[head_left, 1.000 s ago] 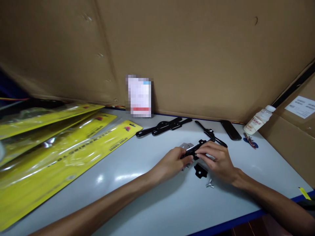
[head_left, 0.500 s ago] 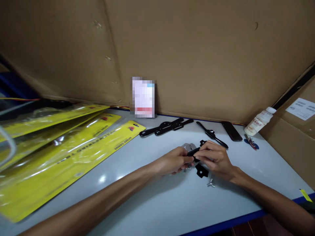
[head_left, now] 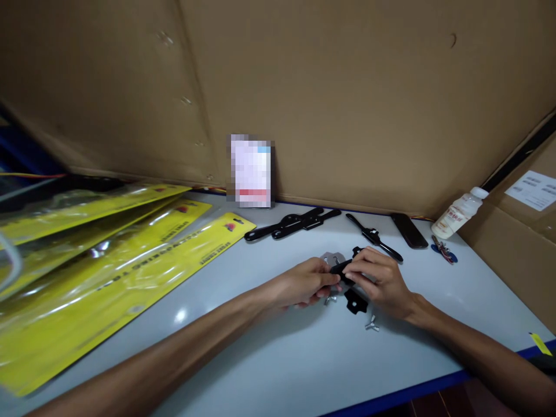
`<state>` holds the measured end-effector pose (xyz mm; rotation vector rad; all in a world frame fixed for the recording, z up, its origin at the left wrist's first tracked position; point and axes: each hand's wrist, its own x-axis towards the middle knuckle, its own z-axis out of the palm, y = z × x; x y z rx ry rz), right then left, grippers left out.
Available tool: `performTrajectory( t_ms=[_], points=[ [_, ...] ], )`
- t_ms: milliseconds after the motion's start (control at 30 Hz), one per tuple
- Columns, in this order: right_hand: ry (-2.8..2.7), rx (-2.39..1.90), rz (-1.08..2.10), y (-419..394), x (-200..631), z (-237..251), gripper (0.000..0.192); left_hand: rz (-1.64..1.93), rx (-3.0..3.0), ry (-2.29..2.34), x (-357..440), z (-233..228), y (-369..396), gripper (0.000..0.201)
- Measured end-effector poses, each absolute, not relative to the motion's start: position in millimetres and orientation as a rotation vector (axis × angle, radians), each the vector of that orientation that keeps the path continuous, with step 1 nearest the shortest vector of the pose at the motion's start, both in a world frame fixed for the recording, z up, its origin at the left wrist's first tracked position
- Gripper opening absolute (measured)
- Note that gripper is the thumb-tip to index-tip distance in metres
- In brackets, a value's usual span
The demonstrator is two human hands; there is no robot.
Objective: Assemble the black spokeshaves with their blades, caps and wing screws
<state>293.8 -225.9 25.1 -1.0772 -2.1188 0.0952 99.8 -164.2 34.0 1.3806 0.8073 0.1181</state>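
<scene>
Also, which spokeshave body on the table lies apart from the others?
The rightmost spokeshave body, just left of the black phone; the other two bodies overlap.

**Readings: lettering legible only in part**

Front yellow card (head_left: 108,307), 8 o'clock: dark capitals, "WORKING TO" made out, rest blurred; smaller line indistinct. White bottle (head_left: 455,218), 3 o'clock: red characters, unreadable. White label (head_left: 530,190) on cardboard box (head_left: 516,249), 3 o'clock, farther out: print too small.
</scene>
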Motion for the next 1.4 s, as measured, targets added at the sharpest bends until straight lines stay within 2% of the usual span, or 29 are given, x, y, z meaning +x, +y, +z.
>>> performTrajectory(
  t_ms=[367, 533, 667, 833, 1133, 1400],
  points=[
    [-2.076, -1.13, 0.216, -231.4, 291.5, 29.3, 0.016, 0.155, 1.408, 0.821, 102.6, 29.3, -165.9, 0.029],
    [-1.798, -1.379, 0.538, -234.1, 299.1, 46.4, 0.012, 0.216, 1.342, 0.874, 100.0, 30.8, -168.2, 0.025],
    [-1.867, -1.539, 0.774, -232.7, 305.6, 44.4, 0.013, 0.302, 1.303, 0.913, 100.1, 31.4, -171.6, 0.024],
    [-2.051, -1.627, 0.449, -236.1, 302.0, 25.0, 0.013, 0.424, 1.367, 0.893, 105.4, 23.3, -177.2, 0.027],
    [-2.268, -1.512, -0.085, -237.5, 296.7, 18.0, 0.031, 0.503, 1.465, 0.855, 106.4, 15.3, -180.6, 0.035],
    [-2.276, -1.458, -0.216, -236.8, 296.0, 16.1, 0.04, 0.488, 1.463, 0.877, 107.3, 18.5, -181.8, 0.03]
  ],
)
